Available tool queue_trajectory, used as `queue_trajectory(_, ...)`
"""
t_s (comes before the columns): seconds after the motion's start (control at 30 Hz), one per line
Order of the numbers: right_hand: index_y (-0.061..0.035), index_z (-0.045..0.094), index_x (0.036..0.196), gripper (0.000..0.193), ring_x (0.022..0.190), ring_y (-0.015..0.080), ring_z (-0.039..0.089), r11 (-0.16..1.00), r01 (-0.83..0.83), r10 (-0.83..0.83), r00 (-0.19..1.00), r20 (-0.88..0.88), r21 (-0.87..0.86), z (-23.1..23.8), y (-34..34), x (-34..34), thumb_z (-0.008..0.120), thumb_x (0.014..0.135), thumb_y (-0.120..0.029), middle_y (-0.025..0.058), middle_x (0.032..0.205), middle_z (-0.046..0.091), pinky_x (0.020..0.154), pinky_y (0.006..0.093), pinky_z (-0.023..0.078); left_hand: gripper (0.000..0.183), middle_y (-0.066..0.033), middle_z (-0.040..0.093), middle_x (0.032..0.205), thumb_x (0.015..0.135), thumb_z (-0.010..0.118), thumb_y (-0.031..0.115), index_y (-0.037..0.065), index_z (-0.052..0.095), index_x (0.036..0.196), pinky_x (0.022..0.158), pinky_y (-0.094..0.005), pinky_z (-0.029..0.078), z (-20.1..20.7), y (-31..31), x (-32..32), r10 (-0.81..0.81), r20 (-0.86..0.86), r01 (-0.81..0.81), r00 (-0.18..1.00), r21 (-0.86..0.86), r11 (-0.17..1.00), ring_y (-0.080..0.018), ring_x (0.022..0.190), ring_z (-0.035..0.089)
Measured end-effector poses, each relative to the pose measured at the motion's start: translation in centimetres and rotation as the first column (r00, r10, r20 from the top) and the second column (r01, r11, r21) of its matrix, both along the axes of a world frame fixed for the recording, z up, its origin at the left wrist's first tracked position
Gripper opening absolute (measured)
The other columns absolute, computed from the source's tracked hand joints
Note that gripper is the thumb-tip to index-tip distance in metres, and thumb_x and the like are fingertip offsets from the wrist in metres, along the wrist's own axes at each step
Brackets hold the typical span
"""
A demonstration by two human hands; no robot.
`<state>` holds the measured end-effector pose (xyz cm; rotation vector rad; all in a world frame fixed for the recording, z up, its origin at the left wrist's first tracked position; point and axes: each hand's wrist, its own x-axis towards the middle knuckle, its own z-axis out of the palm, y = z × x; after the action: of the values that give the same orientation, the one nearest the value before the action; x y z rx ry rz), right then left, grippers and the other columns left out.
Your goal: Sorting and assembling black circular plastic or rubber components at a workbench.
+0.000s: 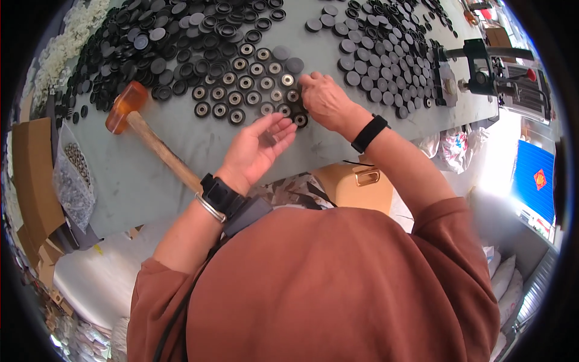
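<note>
Black round caps with silver metal rings set in them [245, 82] stand in loose rows on the grey-green table [199, 142]. My left hand [256, 145] is at the near edge of this group, palm turned inward, fingers loosely bent and apart; I see nothing held in it. On the group's right side my right hand [325, 99] has its fingers bent down and drawn together over the caps. Its fingertips are partly hidden, so what they pinch cannot be made out. Two plain grey discs [294, 65] lie just beyond the right hand.
An orange-headed mallet [128, 107] with a wooden handle lies left. Piles of black caps [181, 36] spread behind, and grey discs [386, 69] lie right. A dark green hand press [479, 69] stands at the right edge. A clear bag [75, 172] of metal parts hangs beside cardboard [36, 169].
</note>
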<state>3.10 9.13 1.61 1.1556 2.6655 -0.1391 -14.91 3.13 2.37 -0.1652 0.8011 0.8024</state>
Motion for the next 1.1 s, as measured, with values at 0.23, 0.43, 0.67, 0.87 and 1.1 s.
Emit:
queue_trajectory(0.23,-0.002,0.061,0.098,0.024,0.079,0.0258,0.059,0.933,0.343,-0.328,0.68,-0.656,-0.11,3.6,-7.3,-1.9,0.06,0.074,-0.004,0.0132,0.095,0.058,0.061,0.0316,0.047,0.028,-0.0145,0.054,0.103,0.091,0.044,0.017,-0.007,0.05,0.104,0.09,-0.0349,0.045,-1.4,-0.7,-0.3,0.006,0.127,-0.01,0.992,0.035,0.999,-0.0245,0.103,0.052)
queue_trajectory(0.43,0.0009,0.061,0.099,0.02,0.063,0.0067,0.056,0.285,0.154,-0.956,0.113,-0.269,-0.946,2.2,-9.5,-1.4,0.057,0.081,-0.008,0.0046,0.078,0.063,0.057,0.0242,0.048,0.022,-0.0109,0.052,0.101,0.091,0.043,0.015,-0.004,0.052,0.1,0.091,-0.0343,0.043,-0.9,-2.3,1.2,-0.085,0.099,0.082,0.991,0.036,0.996,-0.0213,0.094,0.052)
queue_trajectory(0.67,0.0078,0.059,0.093,0.019,0.063,0.0101,0.058,0.165,0.161,-0.978,-0.103,-0.182,-0.973,1.8,-8.0,-0.7,0.059,0.08,-0.006,0.0084,0.078,0.062,0.056,0.0235,0.05,0.027,-0.0164,0.049,0.11,0.092,0.041,0.012,-0.006,0.045,0.111,0.097,-0.0375,0.041,-1.0,-2.3,1.7,-0.157,0.109,0.142,0.982,0.134,0.981,-0.026,0.107,0.049)
queue_trajectory(0.87,0.0082,0.057,0.104,0.03,0.063,0.0107,0.057,0.142,0.28,-0.955,-0.215,-0.206,-0.949,-0.9,-4.1,0.8,0.062,0.08,-0.008,0.0086,0.08,0.062,0.055,0.0227,0.051,0.028,-0.0166,0.05,0.109,0.091,0.043,0.011,-0.006,0.044,0.113,0.094,-0.0365,0.043,-1.1,-2.3,1.6,-0.163,-0.047,0.165,0.986,0.055,0.985,-0.0259,0.105,0.051)
queue_trajectory(1.1,0.0039,0.061,0.092,0.027,0.056,0.0097,0.057,0.162,0.52,-0.976,-0.04,-0.213,-0.839,-1.5,-2.7,1.2,0.069,0.075,-0.016,0.0052,0.069,0.06,0.051,0.0228,0.05,0.029,-0.0166,0.05,0.109,0.091,0.044,0.012,-0.007,0.045,0.113,0.092,-0.0358,0.045,-0.9,-2.2,0.9,-0.151,-0.059,0.153,0.987,0.028,0.988,-0.0258,0.103,0.052)
